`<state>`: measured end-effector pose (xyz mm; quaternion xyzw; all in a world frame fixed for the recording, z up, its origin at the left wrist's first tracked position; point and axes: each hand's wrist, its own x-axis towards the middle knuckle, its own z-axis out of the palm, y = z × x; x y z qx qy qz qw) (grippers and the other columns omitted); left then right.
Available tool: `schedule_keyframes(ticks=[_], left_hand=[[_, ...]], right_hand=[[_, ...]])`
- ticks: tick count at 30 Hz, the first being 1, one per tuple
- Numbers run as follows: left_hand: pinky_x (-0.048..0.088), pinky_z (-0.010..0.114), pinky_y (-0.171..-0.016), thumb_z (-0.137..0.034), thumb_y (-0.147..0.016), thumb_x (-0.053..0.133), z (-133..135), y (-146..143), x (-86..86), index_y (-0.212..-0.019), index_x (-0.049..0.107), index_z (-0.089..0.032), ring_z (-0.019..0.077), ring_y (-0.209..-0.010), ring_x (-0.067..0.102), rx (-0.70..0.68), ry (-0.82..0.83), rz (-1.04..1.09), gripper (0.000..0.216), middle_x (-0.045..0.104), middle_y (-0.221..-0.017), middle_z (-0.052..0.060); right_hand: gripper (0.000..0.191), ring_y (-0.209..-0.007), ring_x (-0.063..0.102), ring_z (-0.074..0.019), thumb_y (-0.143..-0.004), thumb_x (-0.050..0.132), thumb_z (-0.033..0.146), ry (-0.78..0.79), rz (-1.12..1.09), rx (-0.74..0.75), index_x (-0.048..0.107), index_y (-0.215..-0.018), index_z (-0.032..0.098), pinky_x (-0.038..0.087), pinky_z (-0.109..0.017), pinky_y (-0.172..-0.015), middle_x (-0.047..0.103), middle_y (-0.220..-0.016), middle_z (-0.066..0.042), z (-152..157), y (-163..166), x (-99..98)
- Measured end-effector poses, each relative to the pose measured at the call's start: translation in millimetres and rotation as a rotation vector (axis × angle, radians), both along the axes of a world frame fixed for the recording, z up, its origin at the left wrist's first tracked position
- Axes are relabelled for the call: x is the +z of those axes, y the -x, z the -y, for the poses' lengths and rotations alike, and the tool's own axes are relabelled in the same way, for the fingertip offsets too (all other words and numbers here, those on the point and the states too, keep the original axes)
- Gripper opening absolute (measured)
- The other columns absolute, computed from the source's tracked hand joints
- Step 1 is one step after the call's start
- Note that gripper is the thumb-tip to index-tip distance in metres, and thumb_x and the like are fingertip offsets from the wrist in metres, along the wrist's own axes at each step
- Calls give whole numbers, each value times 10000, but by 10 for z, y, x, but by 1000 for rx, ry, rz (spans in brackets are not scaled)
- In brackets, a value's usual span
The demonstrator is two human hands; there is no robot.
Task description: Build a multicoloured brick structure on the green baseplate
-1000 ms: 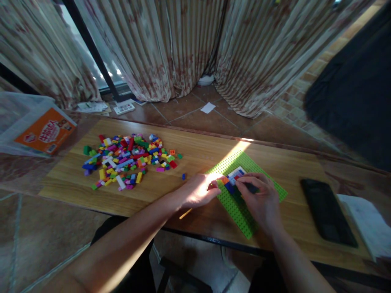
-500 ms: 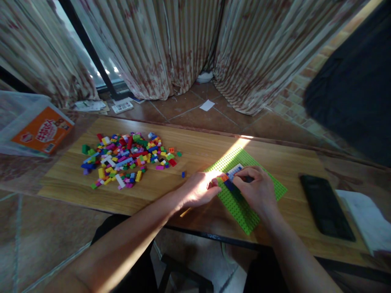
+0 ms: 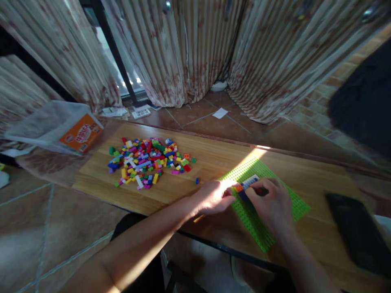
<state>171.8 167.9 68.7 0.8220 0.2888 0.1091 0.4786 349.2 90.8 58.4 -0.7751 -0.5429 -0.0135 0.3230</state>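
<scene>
On the wooden table [image 3: 214, 156], toward its right half, lies a green studded baseplate [image 3: 287, 199], set at an angle to the table's edge, with a strip of sunlight across its far corner. A small brick build [image 3: 248, 183] of white, blue, orange and red pieces sits on the plate's near-left part, and both hands meet there. The left hand [image 3: 214, 197] rests at the plate's left edge, fingers drawn together with the tips against the build's left end; whether they pinch a loose piece cannot be told. The right hand [image 3: 271, 203] lies over the plate, its fingers curled down and closed on the build's right part, hiding that end.

Well to the left a pile of loose bricks [image 3: 146, 160] spreads flat on the wood in many colours, and one stray blue brick [image 3: 197, 180] lies between the pile and the left hand. At the table's far left a clear plastic tub [image 3: 58, 128] with an orange label lies tilted; its contents cannot be made out. A flat black phone [image 3: 357, 232] lies near the right edge. Pleated patterned curtains [image 3: 189, 49] hang behind, over a brown tiled floor [image 3: 198, 118].
</scene>
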Motion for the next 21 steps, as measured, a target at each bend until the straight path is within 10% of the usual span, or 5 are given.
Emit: schedule_keyframes(ticks=[14,21], left_hand=[[479,247,-784,-36,-746,524,-723,695,208,-1026,707,-149,141,-840,621,59,-253,48,353,677,-986,60],[478,292,-889,-40,-721,564,-880,888,45,-885,735,-174,178,-938,623,30,-475,-139,273,630,-1052,68]], right_hand=[[181,-884,593,-288,-764,565,417,-37,-96,52,633,-708,259,457,-480,-812,662,-903,-65,42,-83,-134],[152,-772,641,-205,-726,672,342,-170,-685,-33,702,-769,200,510,-349,-701,701,-839,-37,-16,-140,-77]])
